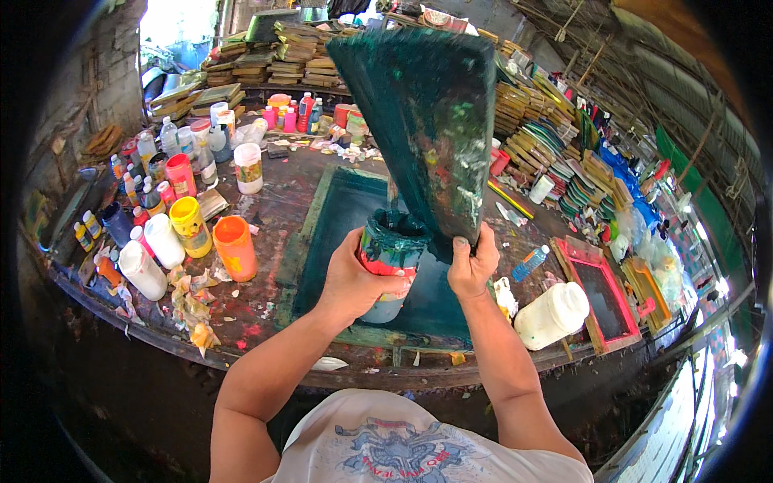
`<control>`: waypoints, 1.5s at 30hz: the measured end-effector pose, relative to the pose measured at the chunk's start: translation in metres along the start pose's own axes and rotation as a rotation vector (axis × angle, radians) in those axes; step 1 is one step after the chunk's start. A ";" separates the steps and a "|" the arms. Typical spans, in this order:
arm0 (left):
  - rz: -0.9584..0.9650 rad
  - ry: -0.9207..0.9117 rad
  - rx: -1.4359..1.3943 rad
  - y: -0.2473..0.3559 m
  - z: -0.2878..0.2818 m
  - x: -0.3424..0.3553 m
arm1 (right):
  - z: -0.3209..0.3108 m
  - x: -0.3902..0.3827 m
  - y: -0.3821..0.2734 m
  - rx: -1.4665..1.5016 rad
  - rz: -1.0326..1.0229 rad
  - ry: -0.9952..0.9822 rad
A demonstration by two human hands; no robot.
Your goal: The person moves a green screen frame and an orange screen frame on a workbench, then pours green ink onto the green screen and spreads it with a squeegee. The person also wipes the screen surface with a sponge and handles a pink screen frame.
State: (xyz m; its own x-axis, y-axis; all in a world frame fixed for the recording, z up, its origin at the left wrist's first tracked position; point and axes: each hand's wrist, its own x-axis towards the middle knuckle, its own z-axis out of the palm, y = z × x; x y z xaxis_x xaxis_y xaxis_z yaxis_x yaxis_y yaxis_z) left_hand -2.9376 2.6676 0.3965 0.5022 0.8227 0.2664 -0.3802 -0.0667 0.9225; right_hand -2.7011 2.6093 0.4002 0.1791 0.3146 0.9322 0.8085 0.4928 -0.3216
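Green-smeared jar (391, 251): clasped in left hand (353, 278). Right hand (473, 263) grips dark-coated panel (431, 121) by its lower corner; panel-to-jar contact hard to judge. Beneath both hands: screen frame (338, 213) on table (274, 201). Right of right hand: white jug (551, 315).

Was bounded at left by a rough grey block wall (115, 60), lit at the back by a bright whitish opening (173, 32), roofed at right with grey corrugated sheeting (652, 84), and furnished with a broad, paint-stained brown table (278, 189).
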 end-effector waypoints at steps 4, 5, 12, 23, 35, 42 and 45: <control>0.028 0.009 0.087 0.021 -0.018 -0.007 | -0.009 -0.005 0.001 -0.103 -0.064 -0.081; 0.032 0.011 0.092 0.027 -0.023 -0.010 | -0.011 -0.006 0.001 -0.111 -0.070 -0.105; 0.096 0.072 0.123 0.059 -0.067 -0.019 | -0.019 -0.022 -0.001 -0.207 -0.129 -0.198; 0.199 0.291 0.183 0.095 -0.132 -0.021 | -0.033 -0.061 0.023 -0.351 -0.038 -0.318; 0.110 0.439 0.338 0.046 -0.145 -0.032 | 0.036 0.015 0.201 -0.561 -0.093 -0.413; 0.008 0.731 0.288 0.009 -0.133 -0.052 | 0.102 -0.002 0.320 -0.509 -0.038 -0.534; -0.056 0.823 0.331 0.003 -0.132 -0.070 | 0.125 -0.018 0.360 -0.533 -0.044 -0.571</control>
State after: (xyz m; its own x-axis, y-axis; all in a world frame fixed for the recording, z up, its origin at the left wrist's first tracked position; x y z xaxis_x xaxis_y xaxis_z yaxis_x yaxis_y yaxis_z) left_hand -3.0763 2.6837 0.3438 -0.2526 0.9662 0.0513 -0.0639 -0.0696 0.9955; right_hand -2.4834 2.8829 0.2467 -0.0590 0.7433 0.6664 0.9941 0.1044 -0.0284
